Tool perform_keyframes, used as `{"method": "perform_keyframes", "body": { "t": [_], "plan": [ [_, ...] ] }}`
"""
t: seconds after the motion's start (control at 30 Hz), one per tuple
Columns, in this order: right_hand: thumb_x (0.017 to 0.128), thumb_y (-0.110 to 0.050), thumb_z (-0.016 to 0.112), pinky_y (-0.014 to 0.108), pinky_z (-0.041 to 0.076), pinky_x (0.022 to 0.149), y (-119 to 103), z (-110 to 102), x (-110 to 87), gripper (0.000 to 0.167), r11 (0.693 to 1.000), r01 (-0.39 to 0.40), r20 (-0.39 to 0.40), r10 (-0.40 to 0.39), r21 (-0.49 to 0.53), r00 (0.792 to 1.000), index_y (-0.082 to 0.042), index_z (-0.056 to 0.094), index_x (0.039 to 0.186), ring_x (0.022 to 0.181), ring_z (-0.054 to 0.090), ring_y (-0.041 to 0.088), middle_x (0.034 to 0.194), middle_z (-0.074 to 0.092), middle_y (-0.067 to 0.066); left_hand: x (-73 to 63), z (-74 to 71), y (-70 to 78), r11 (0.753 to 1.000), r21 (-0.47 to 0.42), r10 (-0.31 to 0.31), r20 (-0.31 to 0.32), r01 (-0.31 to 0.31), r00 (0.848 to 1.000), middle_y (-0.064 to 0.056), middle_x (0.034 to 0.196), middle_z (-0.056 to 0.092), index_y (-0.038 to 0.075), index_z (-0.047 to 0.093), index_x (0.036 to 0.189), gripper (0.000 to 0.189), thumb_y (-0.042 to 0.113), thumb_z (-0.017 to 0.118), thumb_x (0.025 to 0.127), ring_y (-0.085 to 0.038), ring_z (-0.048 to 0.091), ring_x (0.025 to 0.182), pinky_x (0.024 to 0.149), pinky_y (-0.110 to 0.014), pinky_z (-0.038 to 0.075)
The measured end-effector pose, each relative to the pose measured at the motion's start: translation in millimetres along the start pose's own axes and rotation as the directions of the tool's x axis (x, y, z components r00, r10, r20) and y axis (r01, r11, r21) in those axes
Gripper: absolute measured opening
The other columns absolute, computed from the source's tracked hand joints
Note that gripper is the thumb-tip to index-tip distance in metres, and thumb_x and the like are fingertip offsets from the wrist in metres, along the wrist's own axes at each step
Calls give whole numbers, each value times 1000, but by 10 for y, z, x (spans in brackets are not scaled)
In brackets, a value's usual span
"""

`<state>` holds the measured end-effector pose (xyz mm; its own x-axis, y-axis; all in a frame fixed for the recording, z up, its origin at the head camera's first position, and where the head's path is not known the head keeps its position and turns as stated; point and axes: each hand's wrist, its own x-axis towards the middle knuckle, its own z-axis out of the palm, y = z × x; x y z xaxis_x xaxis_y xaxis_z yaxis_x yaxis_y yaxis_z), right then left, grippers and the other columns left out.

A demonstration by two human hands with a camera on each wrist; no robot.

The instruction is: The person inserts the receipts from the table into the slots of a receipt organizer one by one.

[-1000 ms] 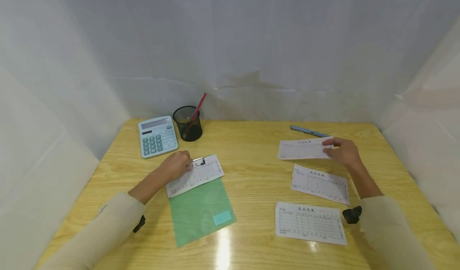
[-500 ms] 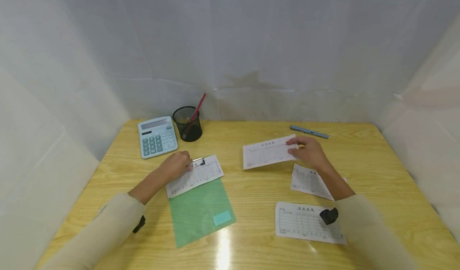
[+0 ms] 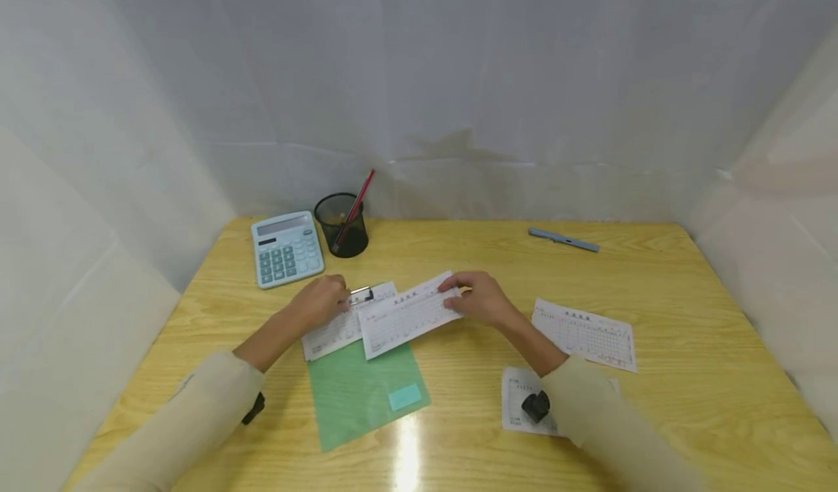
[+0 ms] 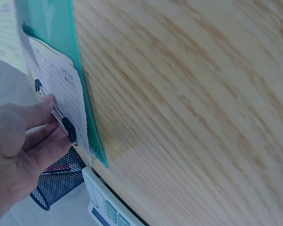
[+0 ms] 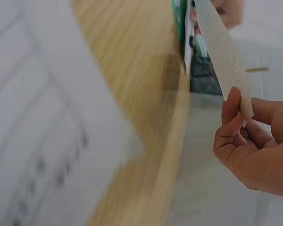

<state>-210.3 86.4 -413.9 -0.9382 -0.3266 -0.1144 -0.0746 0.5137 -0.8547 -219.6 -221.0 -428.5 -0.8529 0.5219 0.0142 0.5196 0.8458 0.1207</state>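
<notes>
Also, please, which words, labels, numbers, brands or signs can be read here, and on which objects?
No text is readable.
Held slip: print too small.
Clipped slips: print too small.
Farther loose slip, nearer loose slip: too small or blurred.
Calculator: key marks too small.

In the head view, bare tabletop (image 3: 471,248) gives passage at upper centre, between the black mesh cup (image 3: 352,239) and the blue pen (image 3: 563,240), and at lower centre, between the green folder (image 3: 363,401) and the lower-right slip (image 3: 516,401). At centre, the left hand (image 3: 318,303), held slip (image 3: 406,319) and right hand (image 3: 481,299) obstruct crossing. The right sleeve (image 3: 602,412) obstructs lower right.
</notes>
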Motion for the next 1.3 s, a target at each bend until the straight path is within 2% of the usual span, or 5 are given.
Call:
{"method": "perform_keyframes", "body": {
  "t": [0.3,0.53,0.77,1.07,1.3],
  "plan": [
    [83,-4,69,21,42,55,-192,515,177,13,998,7,48,-4,-69,999,-9,71,95,72,52,13,112,65,10,-21,-3,-23,1000,-6,6,-3,-6,1000,-8,84,63,3,73,87,10,12,70,83,-15,56,71,64,-27,50],
    [82,-4,69,19,42,57,-255,771,297,13,993,34,76,-25,-116,997,-8,70,95,76,53,11,107,67,7,-13,0,-24,1000,11,25,-19,-25,1000,-9,83,63,3,73,86,9,11,71,82,-18,59,73,65,-29,52],
    [83,-5,68,23,42,69,-266,855,356,12,980,38,53,-29,-195,998,-9,70,94,83,51,14,106,67,7,-6,-2,-14,999,20,35,-10,-35,999,-9,82,62,2,73,86,10,11,70,83,-16,57,71,64,-28,51],
    [82,-2,68,36,50,90,-297,900,401,12,974,36,56,-24,-223,998,-6,69,93,99,59,20,109,68,11,-18,6,16,998,56,39,-26,-37,999,-12,84,64,1,72,85,10,10,70,83,-20,61,74,65,-28,54],
    [82,-2,68,35,50,88,-341,925,433,15,967,-9,65,27,-256,997,-6,69,96,99,59,22,109,67,11,-37,45,48,992,118,43,-42,-38,998,-15,89,65,-1,72,89,12,9,70,83,-25,63,79,70,-30,56]
  ]
}}
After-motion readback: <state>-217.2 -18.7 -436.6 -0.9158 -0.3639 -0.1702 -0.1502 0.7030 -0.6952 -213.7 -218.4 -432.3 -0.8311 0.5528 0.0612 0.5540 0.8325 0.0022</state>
